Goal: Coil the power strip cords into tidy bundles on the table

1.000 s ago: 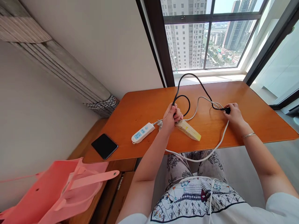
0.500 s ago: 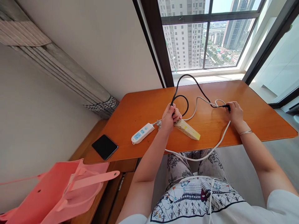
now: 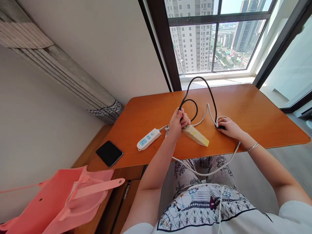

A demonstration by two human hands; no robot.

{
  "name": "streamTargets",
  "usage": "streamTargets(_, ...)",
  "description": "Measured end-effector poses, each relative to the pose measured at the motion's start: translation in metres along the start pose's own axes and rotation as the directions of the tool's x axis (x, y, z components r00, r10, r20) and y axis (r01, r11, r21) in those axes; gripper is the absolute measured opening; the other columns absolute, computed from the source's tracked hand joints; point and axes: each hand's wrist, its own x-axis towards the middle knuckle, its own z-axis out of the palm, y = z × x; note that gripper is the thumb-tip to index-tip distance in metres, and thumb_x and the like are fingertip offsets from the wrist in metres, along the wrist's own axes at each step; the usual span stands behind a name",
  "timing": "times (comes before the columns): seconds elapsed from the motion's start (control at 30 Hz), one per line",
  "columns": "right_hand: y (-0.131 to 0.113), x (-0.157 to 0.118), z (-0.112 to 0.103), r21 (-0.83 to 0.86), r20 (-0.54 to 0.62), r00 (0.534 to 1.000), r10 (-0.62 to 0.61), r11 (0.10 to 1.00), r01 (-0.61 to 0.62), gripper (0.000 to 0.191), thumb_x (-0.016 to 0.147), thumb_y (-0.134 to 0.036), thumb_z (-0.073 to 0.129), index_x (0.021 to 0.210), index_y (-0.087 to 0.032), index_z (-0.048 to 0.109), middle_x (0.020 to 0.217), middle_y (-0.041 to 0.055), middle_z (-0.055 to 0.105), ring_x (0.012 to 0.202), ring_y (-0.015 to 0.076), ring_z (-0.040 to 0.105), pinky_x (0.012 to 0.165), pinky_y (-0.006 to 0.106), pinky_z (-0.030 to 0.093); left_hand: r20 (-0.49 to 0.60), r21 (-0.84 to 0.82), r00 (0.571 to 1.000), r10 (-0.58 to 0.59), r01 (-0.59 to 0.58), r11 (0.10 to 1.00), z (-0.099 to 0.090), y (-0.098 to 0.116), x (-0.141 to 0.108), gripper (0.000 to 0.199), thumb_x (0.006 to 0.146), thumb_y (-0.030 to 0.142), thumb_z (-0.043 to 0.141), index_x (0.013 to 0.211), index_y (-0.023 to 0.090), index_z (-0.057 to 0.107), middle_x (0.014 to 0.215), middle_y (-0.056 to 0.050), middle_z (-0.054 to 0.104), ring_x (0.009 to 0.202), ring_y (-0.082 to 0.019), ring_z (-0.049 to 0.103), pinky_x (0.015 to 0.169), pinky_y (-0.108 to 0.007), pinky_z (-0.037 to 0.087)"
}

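Note:
My left hand [image 3: 179, 121] is closed round a black power cable [image 3: 211, 94], which rises from the fist in a tall arch and also forms a small loop. At the cable's other end, my right hand [image 3: 228, 127] grips its black plug end [image 3: 221, 127] low over the table. A white cord [image 3: 207, 112] runs close by that hand and hangs past the table's front edge. Just right of my left hand lies a pale yellowish block-shaped thing [image 3: 197, 136]; its kind is unclear. Left of my forearm rests a white power strip [image 3: 149, 139].
A black-screened phone or tablet [image 3: 109, 153] lies on the left corner of the wooden table [image 3: 268, 123]. Below it at the left is an open pink bag [image 3: 80, 195]. A window [image 3: 216, 42] stands behind the table, and a curtain [image 3: 73, 78] hangs at the left.
My right hand has moved left and a little nearer to me with the black plug end. The black cable's arch has narrowed and steepened. My left hand has barely moved.

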Motion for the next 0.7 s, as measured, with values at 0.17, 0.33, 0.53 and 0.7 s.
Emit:
streamTargets(0.17, -0.012, 0.008, 0.008, 0.156, -0.085, 0.969, 0.231, 0.964, -0.216, 0.039, 0.081, -0.037, 0.075, 0.116, -0.022, 0.064, 0.096, 0.0062, 0.070, 0.087, 0.0235, 0.065, 0.080, 0.038, 0.055, -0.004, -0.021, 1.000, -0.006, 0.006, 1.000, 0.001, -0.001, -0.001, 0.042, 0.085, 0.053, 0.077, 0.080, 0.021, 0.050, 0.048, 0.013, 0.030, 0.037, -0.004, 0.025, 0.052, -0.021, 0.046)
streamTargets(0.33, -0.016, 0.020, 0.010, 0.146, 0.015, 0.982, 0.188, 0.971, -0.188, 0.029, 0.087, -0.040, 0.067, 0.109, -0.021, 0.069, 0.092, 0.0055, 0.068, 0.082, 0.0205, 0.063, 0.077, 0.033, 0.049, -0.023, -0.034, 0.999, -0.028, 0.027, 0.999, 0.001, -0.001, 0.000, 0.039, 0.088, 0.050, 0.075, 0.079, 0.021, 0.050, 0.047, 0.013, 0.030, 0.037, -0.004, 0.026, 0.052, -0.020, 0.046)
streamTargets(0.53, 0.000, 0.041, 0.004, -0.139, -0.271, 0.915, 0.298, 0.929, -0.343, 0.025, 0.091, -0.045, 0.066, 0.090, -0.022, 0.073, 0.104, 0.0129, 0.065, 0.102, 0.0290, 0.059, 0.085, 0.039, 0.047, -0.066, -0.036, 0.996, -0.061, 0.059, 0.998, 0.003, -0.001, 0.000, 0.037, 0.090, 0.048, 0.073, 0.079, 0.021, 0.049, 0.048, 0.013, 0.029, 0.038, -0.004, 0.026, 0.052, -0.020, 0.045)
streamTargets(0.7, 0.032, 0.062, -0.002, -0.175, -0.396, 0.841, 0.369, 0.869, -0.464, 0.030, 0.097, -0.035, 0.055, 0.116, -0.016, 0.069, 0.121, 0.0205, 0.063, 0.111, 0.0342, 0.056, 0.093, 0.045, 0.047, -0.038, -0.019, 0.998, -0.054, 0.054, 0.998, 0.008, 0.001, -0.002, 0.038, 0.089, 0.050, 0.074, 0.079, 0.021, 0.050, 0.048, 0.013, 0.028, 0.038, -0.004, 0.026, 0.053, -0.020, 0.046)
